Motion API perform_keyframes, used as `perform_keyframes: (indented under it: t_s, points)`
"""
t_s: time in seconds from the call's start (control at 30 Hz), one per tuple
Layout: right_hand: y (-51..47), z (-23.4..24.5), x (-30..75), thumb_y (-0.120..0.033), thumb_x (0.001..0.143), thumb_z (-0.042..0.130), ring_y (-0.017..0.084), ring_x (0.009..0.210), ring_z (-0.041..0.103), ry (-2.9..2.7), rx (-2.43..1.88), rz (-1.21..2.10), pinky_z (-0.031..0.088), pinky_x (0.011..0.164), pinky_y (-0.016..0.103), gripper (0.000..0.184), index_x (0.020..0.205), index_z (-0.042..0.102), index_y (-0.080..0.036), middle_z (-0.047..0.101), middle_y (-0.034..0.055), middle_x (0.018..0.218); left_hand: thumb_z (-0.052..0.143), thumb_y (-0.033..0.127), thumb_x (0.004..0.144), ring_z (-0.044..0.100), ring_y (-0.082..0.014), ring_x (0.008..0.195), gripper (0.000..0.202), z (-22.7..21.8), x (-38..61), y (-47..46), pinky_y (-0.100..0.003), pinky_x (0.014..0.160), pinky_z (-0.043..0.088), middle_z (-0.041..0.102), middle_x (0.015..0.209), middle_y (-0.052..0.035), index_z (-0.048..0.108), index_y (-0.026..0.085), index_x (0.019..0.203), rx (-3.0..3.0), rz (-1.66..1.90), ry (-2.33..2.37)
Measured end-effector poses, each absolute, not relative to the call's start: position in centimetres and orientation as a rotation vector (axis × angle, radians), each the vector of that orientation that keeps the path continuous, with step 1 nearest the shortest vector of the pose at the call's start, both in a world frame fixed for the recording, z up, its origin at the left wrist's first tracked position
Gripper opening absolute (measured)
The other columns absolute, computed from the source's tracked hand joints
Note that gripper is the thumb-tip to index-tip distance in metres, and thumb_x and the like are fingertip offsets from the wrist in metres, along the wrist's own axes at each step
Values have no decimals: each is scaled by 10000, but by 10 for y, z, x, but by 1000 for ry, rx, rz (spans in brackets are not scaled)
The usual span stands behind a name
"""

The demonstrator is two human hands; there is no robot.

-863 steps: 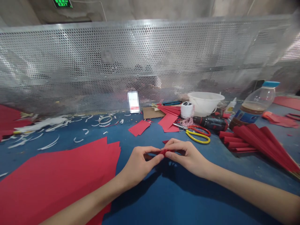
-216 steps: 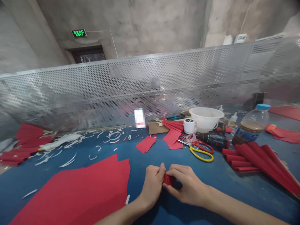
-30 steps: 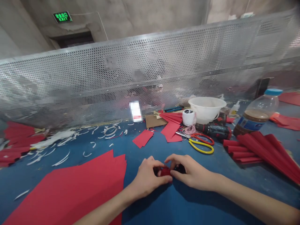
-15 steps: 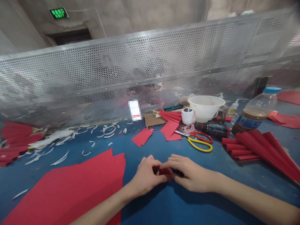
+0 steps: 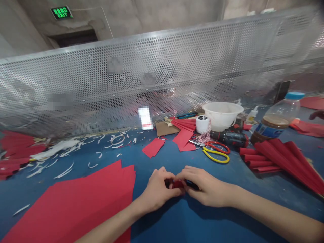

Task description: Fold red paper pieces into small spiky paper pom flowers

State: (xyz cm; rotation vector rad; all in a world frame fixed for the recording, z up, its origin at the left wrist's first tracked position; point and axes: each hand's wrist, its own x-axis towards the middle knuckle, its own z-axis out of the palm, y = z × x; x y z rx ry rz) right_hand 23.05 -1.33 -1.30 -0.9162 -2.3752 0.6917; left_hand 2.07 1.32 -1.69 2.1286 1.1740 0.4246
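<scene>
Low over the blue table (image 5: 192, 222), my left hand (image 5: 158, 190) and my right hand (image 5: 206, 187) meet fingertip to fingertip. Both pinch a small folded red paper piece (image 5: 178, 184), and most of it is hidden by the fingers. A dark bit shows under my right fingers, too hidden to name. A stack of flat red paper sheets (image 5: 73, 206) lies just left of my left forearm.
Yellow-and-red scissors (image 5: 215, 152), a white thread spool (image 5: 203, 124), a white bowl (image 5: 222, 114), a dark power tool (image 5: 229, 136) and a brown-liquid bottle (image 5: 275, 119) stand behind. Folded red fans (image 5: 283, 158) lie right. White paper scraps (image 5: 65, 152) litter the left. A perforated metal screen (image 5: 152, 74) closes the back. Another person's fingers (image 5: 317, 114) show at the right edge.
My hands stay pinched together on the red piece with only slight finger shifts. The view tipped a little. Another person's fingers came in at the right edge.
</scene>
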Motion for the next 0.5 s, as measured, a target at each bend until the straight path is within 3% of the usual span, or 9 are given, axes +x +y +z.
perform_keyframes:
  t_s: [0.5]
  points:
    - [-12,-18,230,-61,850,507,168,873,575,-2362,-940,703,452,768,272,304,1111,574,-203,622,45,951,757,445,713,520,-180,802,217,-17,21,14,-310,777,291,592,643,47,692,238,703,2110,373,1213]
